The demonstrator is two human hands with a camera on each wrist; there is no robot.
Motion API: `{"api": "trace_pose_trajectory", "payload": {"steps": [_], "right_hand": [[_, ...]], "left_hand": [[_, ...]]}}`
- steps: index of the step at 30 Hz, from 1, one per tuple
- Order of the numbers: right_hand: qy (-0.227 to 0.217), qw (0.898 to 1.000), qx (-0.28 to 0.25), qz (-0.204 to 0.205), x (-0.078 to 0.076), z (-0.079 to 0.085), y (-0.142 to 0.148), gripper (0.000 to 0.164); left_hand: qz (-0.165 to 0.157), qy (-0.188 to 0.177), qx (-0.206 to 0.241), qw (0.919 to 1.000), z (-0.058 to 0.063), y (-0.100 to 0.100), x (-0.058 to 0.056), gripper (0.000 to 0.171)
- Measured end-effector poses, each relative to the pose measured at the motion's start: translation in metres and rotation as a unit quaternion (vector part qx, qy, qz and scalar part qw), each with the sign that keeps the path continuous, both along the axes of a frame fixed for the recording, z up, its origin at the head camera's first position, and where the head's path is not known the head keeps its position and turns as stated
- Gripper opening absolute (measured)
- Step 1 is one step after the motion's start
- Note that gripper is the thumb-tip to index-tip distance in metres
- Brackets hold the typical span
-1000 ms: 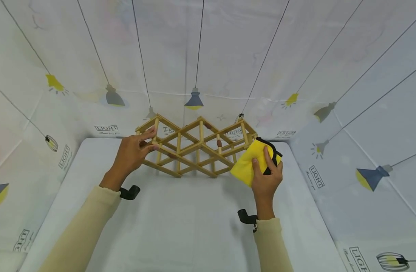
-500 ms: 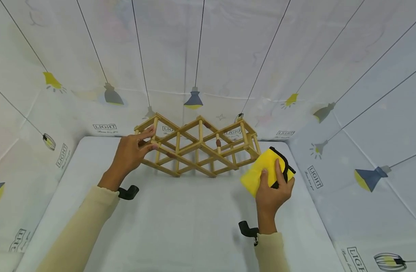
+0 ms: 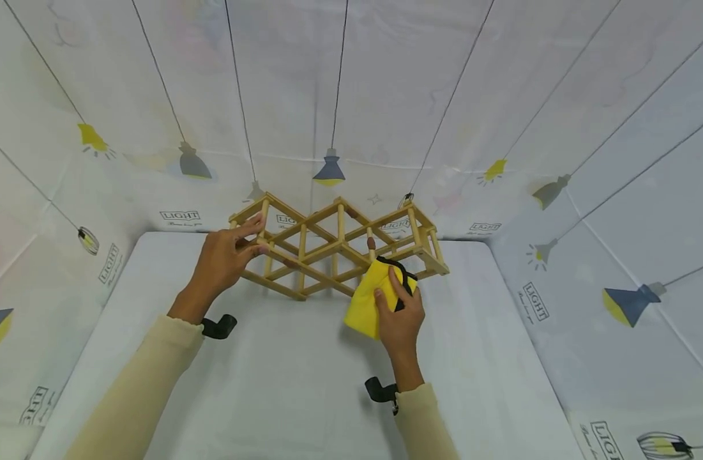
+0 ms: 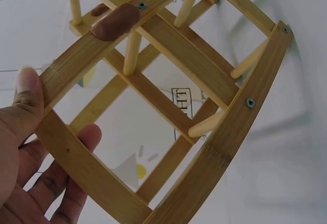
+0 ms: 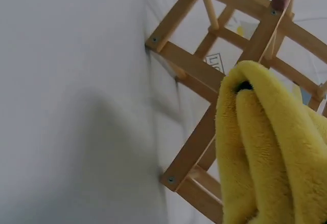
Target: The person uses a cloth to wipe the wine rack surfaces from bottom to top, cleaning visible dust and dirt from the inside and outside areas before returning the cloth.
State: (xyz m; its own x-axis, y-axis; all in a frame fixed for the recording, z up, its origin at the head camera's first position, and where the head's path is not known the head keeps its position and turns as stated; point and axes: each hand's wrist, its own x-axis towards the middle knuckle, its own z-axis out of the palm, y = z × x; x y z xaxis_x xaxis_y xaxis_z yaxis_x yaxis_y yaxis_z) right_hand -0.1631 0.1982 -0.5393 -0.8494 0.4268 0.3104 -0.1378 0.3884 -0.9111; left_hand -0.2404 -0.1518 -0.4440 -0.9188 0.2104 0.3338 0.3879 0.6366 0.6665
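Observation:
A folding wooden lattice rack (image 3: 341, 245) of slats and round dowels stands spread out at the back of the white table. My left hand (image 3: 225, 254) grips its left end, with the thumb on one slat and fingers behind, as the left wrist view shows. Brown smears mark the wood, one large brown patch (image 4: 116, 22) lying on a slat near a screw. In my right hand (image 3: 403, 321) is a folded yellow plush cloth (image 3: 367, 301) with black edging. The cloth (image 5: 265, 142) overlaps the rack's lower front slats right of centre; whether it touches them I cannot tell.
A white table surface (image 3: 305, 383) spreads in front of the rack. Close behind it and on both sides rise white fabric walls (image 3: 385, 83) printed with hanging lamps. Dark wrist mounts (image 3: 219, 326) stick out from both wrists.
My right hand first drew the cloth away from the rack's right end, down and right, then carried it left to the rack's front, right of centre. The left hand and rack stay put.

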Motion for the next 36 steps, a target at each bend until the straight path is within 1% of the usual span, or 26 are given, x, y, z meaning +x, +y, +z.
{"api": "trace_pose_trajectory", "payload": {"steps": [1,3,6,7,8,10,12,14,15,16,17,18,20,23,25,26,27,28,29,32,34,35,36], "right_hand": [[0.001,1.000,-0.003,0.000,0.002,-0.002,0.000,0.055],[0.030,0.999,-0.014,-0.019,0.004,-0.002,0.000,0.055],[0.090,0.994,-0.029,-0.056,0.003,0.006,0.002,0.054],[0.100,0.993,-0.031,-0.063,0.001,0.009,0.002,0.055],[0.100,0.992,-0.033,-0.066,-0.001,0.011,0.003,0.055],[0.073,0.995,-0.043,-0.049,-0.006,0.012,0.004,0.055],[0.021,0.998,-0.050,-0.017,-0.008,0.008,0.004,0.054],[-0.029,0.998,-0.056,0.016,-0.007,0.003,0.004,0.054],[-0.047,0.997,-0.055,0.025,-0.005,0.001,0.003,0.054],[-0.056,0.997,-0.054,0.028,-0.003,0.001,0.003,0.054],[-0.053,0.997,-0.052,0.025,-0.001,0.001,0.002,0.054],[-0.038,0.998,-0.054,0.018,0.001,0.003,0.001,0.054],[0.012,0.999,-0.049,-0.015,0.003,0.009,0.000,0.053],[0.095,0.993,-0.040,-0.060,-0.001,0.019,0.001,0.054],[0.115,0.990,-0.040,-0.072,-0.006,0.022,0.001,0.054],[0.113,0.990,-0.044,-0.069,-0.009,0.021,0.002,0.054],[0.100,0.992,-0.048,-0.060,-0.010,0.019,0.001,0.054],[0.081,0.994,-0.051,-0.050,-0.011,0.016,0.001,0.054],[0.052,0.997,-0.052,-0.038,-0.011,0.014,-0.001,0.053],[-0.015,0.999,-0.036,0.000,-0.005,0.005,-0.005,0.053],[-0.028,0.999,-0.019,0.016,0.001,0.002,-0.009,0.052],[-0.024,0.999,-0.013,0.023,0.004,0.004,-0.012,0.052],[-0.010,0.999,-0.006,0.030,0.007,0.005,-0.015,0.052]], "left_hand": [[-0.001,0.000,-0.001,1.0000,0.000,0.000,0.000,0.059],[0.001,-0.001,-0.002,1.0000,-0.001,0.001,0.000,0.059],[0.006,0.004,-0.006,1.0000,-0.002,-0.001,0.000,0.059],[0.008,0.006,-0.007,0.9999,-0.002,-0.001,0.000,0.058],[0.010,0.007,-0.007,0.9999,-0.001,-0.002,0.001,0.058],[0.014,0.006,-0.007,0.9999,-0.002,-0.004,0.002,0.057],[0.016,0.001,-0.005,0.9999,-0.001,-0.004,0.003,0.057],[0.014,-0.002,-0.001,0.9999,-0.002,-0.004,0.003,0.057],[0.014,-0.003,-0.001,0.9999,-0.002,-0.004,0.003,0.057],[0.013,-0.001,-0.002,0.9999,-0.001,-0.003,0.003,0.057],[0.011,0.000,-0.001,0.9999,-0.001,-0.002,0.003,0.057],[0.009,0.002,-0.002,1.0000,-0.001,-0.002,0.003,0.057],[0.009,0.004,-0.003,1.0000,-0.001,-0.001,0.002,0.056],[0.008,0.000,-0.002,1.0000,0.000,0.000,0.002,0.056],[0.011,-0.006,-0.003,0.9999,0.000,-0.001,0.002,0.056],[0.011,-0.009,-0.004,0.9999,0.000,-0.001,0.002,0.056],[0.013,-0.011,-0.006,0.9998,0.000,-0.001,0.002,0.056],[0.014,-0.013,-0.008,0.9998,0.000,-0.001,0.002,0.056],[0.014,-0.014,-0.009,0.9998,0.000,-0.001,0.002,0.056],[0.014,-0.010,-0.013,0.9998,-0.001,0.000,0.002,0.056],[0.012,-0.006,-0.012,0.9998,-0.001,0.000,0.002,0.056],[0.013,-0.005,-0.013,0.9998,0.000,-0.001,0.002,0.056],[0.014,-0.003,-0.014,0.9998,0.000,-0.001,0.002,0.056]]}}
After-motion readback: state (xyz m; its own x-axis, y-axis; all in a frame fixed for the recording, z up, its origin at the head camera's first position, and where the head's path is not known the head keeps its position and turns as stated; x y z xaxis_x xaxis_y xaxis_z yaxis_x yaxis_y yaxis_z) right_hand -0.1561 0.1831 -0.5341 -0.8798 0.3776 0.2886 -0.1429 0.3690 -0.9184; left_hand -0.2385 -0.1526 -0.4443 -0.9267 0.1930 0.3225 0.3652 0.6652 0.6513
